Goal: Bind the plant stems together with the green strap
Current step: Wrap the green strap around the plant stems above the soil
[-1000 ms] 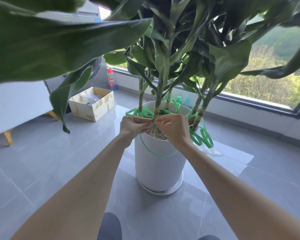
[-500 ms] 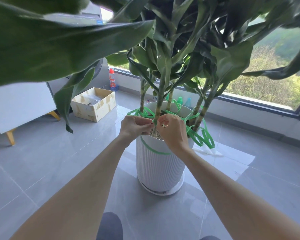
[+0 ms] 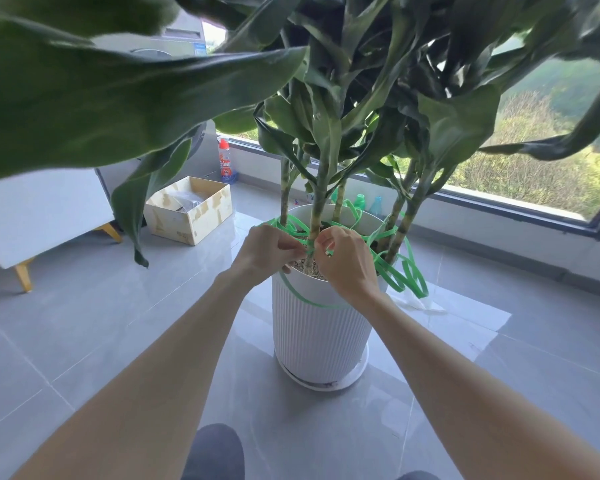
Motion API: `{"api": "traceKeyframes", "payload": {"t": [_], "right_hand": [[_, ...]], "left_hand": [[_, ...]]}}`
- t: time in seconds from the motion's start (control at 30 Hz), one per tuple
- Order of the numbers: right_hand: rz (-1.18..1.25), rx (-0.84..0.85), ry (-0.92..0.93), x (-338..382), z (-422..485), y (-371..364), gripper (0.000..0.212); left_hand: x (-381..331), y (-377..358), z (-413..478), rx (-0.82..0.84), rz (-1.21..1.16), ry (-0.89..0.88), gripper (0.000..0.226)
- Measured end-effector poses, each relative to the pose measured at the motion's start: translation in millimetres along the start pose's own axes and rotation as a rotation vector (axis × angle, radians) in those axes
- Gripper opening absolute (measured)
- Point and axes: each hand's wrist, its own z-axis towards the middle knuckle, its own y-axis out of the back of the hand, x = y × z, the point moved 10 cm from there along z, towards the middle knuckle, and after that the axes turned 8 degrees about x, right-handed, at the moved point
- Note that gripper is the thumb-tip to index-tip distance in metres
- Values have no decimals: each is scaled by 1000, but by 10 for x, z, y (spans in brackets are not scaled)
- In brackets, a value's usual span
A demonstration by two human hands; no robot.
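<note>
While the left hand (image 3: 264, 252) and right hand (image 3: 347, 263) each pinch the green strap (image 3: 310, 251) wrapped round the front stem (image 3: 316, 216) above the pot (image 3: 321, 327), easing either pinch could let that wrap slip loose.

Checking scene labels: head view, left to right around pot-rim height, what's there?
yellow leg → cardboard box → left hand → stem → right hand → spare loops of the green strap
</note>
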Motion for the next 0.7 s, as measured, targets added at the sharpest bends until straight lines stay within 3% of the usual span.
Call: {"api": "traceKeyframes", "payload": {"t": [0.4, 0.7], "right_hand": [[38, 5, -17, -12, 22, -12, 10], [23, 8, -13, 1, 20, 0, 12]], "left_hand": [[-177, 116, -8, -146, 180, -136, 12], [-29, 29, 59, -203, -76, -84, 6]]}}
